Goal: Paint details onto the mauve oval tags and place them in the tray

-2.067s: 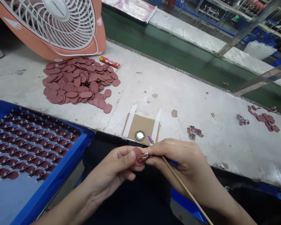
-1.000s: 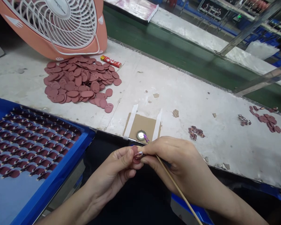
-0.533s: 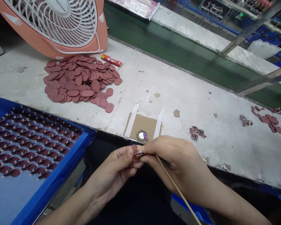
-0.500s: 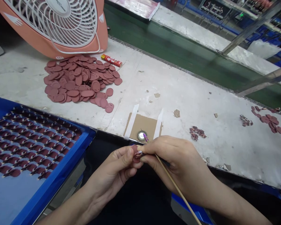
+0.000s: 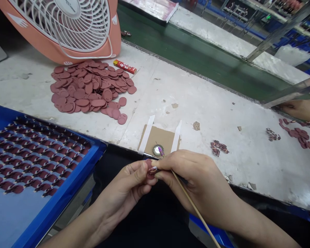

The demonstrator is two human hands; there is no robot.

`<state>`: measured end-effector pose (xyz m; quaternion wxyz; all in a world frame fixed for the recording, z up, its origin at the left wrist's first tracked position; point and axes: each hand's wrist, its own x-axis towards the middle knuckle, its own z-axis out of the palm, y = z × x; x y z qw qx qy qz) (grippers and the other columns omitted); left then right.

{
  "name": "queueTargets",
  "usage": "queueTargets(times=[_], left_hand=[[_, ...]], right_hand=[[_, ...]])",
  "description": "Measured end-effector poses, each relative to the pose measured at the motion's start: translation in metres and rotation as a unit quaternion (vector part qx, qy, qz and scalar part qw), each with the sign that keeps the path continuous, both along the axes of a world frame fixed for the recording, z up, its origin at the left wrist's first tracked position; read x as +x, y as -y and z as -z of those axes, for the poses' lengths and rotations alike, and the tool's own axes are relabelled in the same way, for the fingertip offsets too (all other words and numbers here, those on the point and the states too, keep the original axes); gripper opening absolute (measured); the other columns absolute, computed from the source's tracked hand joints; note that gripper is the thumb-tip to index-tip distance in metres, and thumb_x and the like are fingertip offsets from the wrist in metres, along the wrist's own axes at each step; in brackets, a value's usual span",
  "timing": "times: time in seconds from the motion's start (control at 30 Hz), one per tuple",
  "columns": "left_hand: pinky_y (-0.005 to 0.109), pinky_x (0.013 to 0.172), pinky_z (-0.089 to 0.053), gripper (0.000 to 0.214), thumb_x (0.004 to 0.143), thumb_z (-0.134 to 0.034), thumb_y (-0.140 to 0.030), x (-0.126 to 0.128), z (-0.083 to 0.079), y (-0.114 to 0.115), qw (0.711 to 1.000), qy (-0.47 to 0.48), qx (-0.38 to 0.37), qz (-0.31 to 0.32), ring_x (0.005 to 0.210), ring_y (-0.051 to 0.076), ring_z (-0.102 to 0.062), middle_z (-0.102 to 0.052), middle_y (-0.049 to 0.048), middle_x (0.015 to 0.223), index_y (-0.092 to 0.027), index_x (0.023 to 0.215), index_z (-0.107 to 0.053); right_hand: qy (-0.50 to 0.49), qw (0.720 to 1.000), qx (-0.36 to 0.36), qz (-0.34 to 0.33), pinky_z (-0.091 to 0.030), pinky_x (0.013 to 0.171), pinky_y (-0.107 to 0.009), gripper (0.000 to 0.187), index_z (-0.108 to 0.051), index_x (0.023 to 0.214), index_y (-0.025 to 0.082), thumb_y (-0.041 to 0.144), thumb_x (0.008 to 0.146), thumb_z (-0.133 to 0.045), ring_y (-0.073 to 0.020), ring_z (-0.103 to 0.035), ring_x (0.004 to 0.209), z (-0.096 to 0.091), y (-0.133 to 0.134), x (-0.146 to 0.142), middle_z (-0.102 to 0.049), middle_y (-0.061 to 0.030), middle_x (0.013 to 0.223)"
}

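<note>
My left hand pinches a small maroon oval piece between thumb and fingers, below the table edge. My right hand is closed, its thumb and index finger pressing a tiny white and dark red part against that piece. A thin wooden stick also runs through my right hand. Its purple tip sticks out past the fingers, over a round, crimped-edge cap. The cap sits on a cardboard square held by white tape strips. Fingers partly hide the pieces.
Maroon ovals are heaped beside an orange fan and a red lighter. At left, a blue tray holds rows of assembled pieces. Small parts lie rightward. Another person's hand reaches in at far right.
Another person's hand has come into view at the far right. My hands keep nearly the same pose, and the view has shifted slightly.
</note>
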<state>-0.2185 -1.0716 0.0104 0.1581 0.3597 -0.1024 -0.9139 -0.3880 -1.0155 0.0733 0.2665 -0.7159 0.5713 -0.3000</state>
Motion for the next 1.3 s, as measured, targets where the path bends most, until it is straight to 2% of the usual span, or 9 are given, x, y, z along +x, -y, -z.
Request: queueTargets(times=[0.17, 0.37, 0.5, 0.73, 0.83, 0.93, 1.03, 1.13, 1.3], left_hand=[[0.009, 0.051, -0.053, 0.022, 0.065, -0.090, -0.032, 0.001, 0.002, 0.003, 0.999, -0.016, -0.040, 0.008, 0.054, 0.005, -0.060, -0.069, -0.0015, 0.062, -0.015, 0.073, -0.078], [0.012, 0.054, -0.055, 0.021, 0.070, -0.087, -0.028, 0.007, 0.006, 0.013, 0.975, -0.060, -0.212, -0.032, 0.062, 0.010, -0.071, -0.078, -0.0006, 0.070, -0.021, 0.089, -0.080], [0.017, 0.057, -0.060, 0.027, 0.069, -0.087, -0.017, 0.013, 0.002, 0.021, 0.956, -0.119, -0.265, -0.032, 0.065, 0.015, -0.076, -0.082, -0.0007, 0.078, -0.027, 0.094, -0.081], [0.016, 0.055, -0.061, 0.031, 0.065, -0.088, -0.014, 0.018, -0.002, 0.031, 0.921, -0.078, -0.381, -0.034, 0.060, 0.015, -0.075, -0.080, -0.0016, 0.078, -0.029, 0.092, -0.082], [0.018, 0.058, -0.061, 0.034, 0.065, -0.087, -0.012, 0.018, -0.001, 0.033, 0.914, -0.089, -0.394, -0.027, 0.064, 0.016, -0.075, -0.079, -0.0015, 0.078, -0.029, 0.094, -0.082], [0.022, 0.059, -0.063, 0.028, 0.072, -0.084, -0.018, 0.015, 0.003, 0.032, 0.930, -0.113, -0.350, -0.015, 0.062, 0.017, -0.075, -0.079, -0.0006, 0.080, -0.029, 0.098, -0.081], [0.022, 0.065, -0.063, 0.024, 0.080, -0.078, -0.031, 0.012, 0.011, 0.024, 0.938, -0.067, -0.334, -0.066, 0.072, 0.016, -0.075, -0.080, 0.0027, 0.088, -0.028, 0.103, -0.079], [0.017, 0.067, -0.060, 0.031, 0.075, -0.081, -0.039, 0.008, 0.018, 0.011, 0.918, 0.013, -0.357, -0.171, 0.081, 0.015, -0.073, -0.078, 0.0040, 0.095, -0.025, 0.102, -0.078], [0.013, 0.053, -0.053, 0.038, 0.055, -0.095, -0.022, 0.004, 0.016, -0.003, 0.903, 0.040, -0.352, -0.241, 0.060, 0.008, -0.063, -0.070, -0.0032, 0.075, -0.023, 0.084, -0.070]], right_hand=[[-0.001, 1.000, -0.018, -0.005, -0.049, 0.074, -0.022, 0.013, -0.066, 0.104, 0.015, 0.010, 0.095, -0.058, -0.0126, -0.064, 0.079, -0.002, 0.000, 0.000, -0.070, -0.0016, 0.087], [0.029, 0.994, -0.107, 0.018, -0.050, 0.088, -0.024, 0.037, -0.059, 0.127, 0.009, 0.011, 0.091, -0.068, -0.0138, -0.061, 0.098, -0.003, -0.011, -0.004, -0.065, -0.0067, 0.108], [0.020, 0.989, -0.146, 0.017, -0.050, 0.090, -0.027, 0.034, -0.061, 0.122, 0.008, 0.005, 0.089, -0.067, -0.0140, -0.059, 0.099, 0.005, -0.014, -0.006, -0.064, -0.0062, 0.107], [0.009, 0.987, -0.160, -0.007, -0.051, 0.084, -0.027, 0.028, -0.063, 0.118, 0.009, 0.003, 0.091, -0.063, -0.0140, -0.058, 0.096, 0.014, -0.007, -0.002, -0.064, -0.0068, 0.103], [0.009, 0.987, -0.161, -0.011, -0.051, 0.076, -0.027, 0.025, -0.066, 0.117, 0.009, 0.003, 0.092, -0.061, -0.0139, -0.058, 0.089, 0.015, -0.005, -0.001, -0.063, -0.0065, 0.096], [-0.001, 0.984, -0.179, 0.000, -0.050, 0.069, -0.026, 0.021, -0.068, 0.111, 0.009, 0.003, 0.093, -0.061, -0.0136, -0.057, 0.082, 0.018, -0.003, 0.001, -0.061, -0.0052, 0.087], [-0.044, 0.975, -0.216, 0.038, -0.050, 0.068, -0.026, 0.017, -0.069, 0.106, 0.010, 0.004, 0.092, -0.063, -0.0134, -0.057, 0.080, 0.023, -0.001, 0.006, -0.060, -0.0043, 0.084], [-0.111, 0.955, -0.267, 0.064, -0.049, 0.066, -0.026, 0.014, -0.069, 0.103, 0.008, 0.004, 0.091, -0.065, -0.0135, -0.057, 0.077, 0.029, 0.004, 0.010, -0.059, -0.0048, 0.082], [-0.199, 0.917, -0.344, 0.042, -0.048, 0.066, -0.030, 0.019, -0.069, 0.105, 0.005, 0.003, 0.086, -0.071, -0.0177, -0.057, 0.077, 0.040, 0.010, 0.013, -0.060, -0.0075, 0.083]])
